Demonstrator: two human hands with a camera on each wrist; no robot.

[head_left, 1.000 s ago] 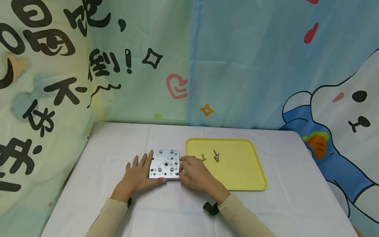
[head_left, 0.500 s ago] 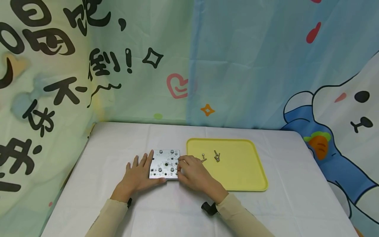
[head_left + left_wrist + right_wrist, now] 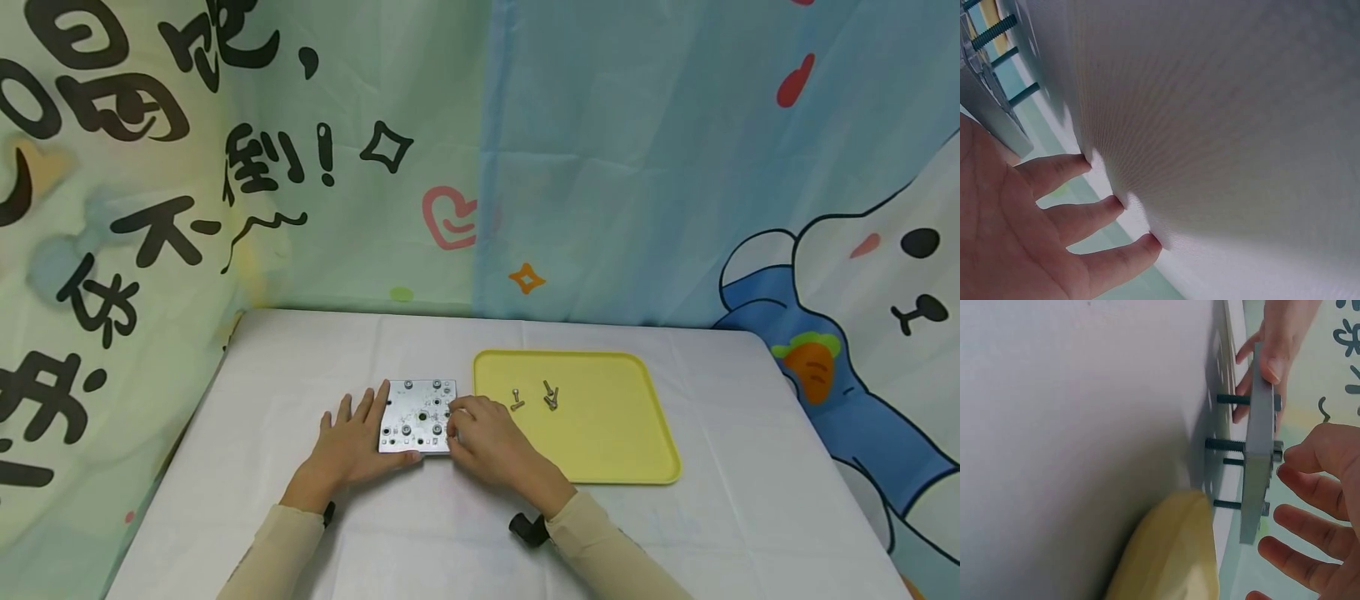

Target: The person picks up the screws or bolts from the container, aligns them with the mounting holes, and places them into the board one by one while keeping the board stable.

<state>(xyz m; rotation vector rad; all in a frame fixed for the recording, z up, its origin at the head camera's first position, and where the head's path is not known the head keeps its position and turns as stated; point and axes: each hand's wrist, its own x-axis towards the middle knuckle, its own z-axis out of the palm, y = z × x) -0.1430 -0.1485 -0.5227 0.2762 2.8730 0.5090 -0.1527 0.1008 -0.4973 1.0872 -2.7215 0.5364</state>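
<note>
A silver metal plate [image 3: 412, 410] with holes and several screws through it lies in front of me; threaded ends stick out beneath it in both wrist views. My left hand [image 3: 351, 446] steadies it, index finger along the left edge and thumb against the near edge. Its other fingers are spread, with tips on the white cloth in the left wrist view. My right hand [image 3: 491, 442] is at the plate's right edge. Thumb and index finger pinch the head of a screw [image 3: 1225, 445] that passes through the plate; its head is hidden by the hand in the head view.
Right of the plate lies a yellow tray [image 3: 615, 442], with several loose screws [image 3: 551, 397] on it. A white cloth [image 3: 420, 533] covers the table. Printed curtains [image 3: 600, 167] hang behind and at the left. A black wrist camera [image 3: 529, 530] juts from my right wrist.
My right hand has shifted slightly left along the plate's right edge, its fingers still at the screw. The left hand and the plate stay in place.
</note>
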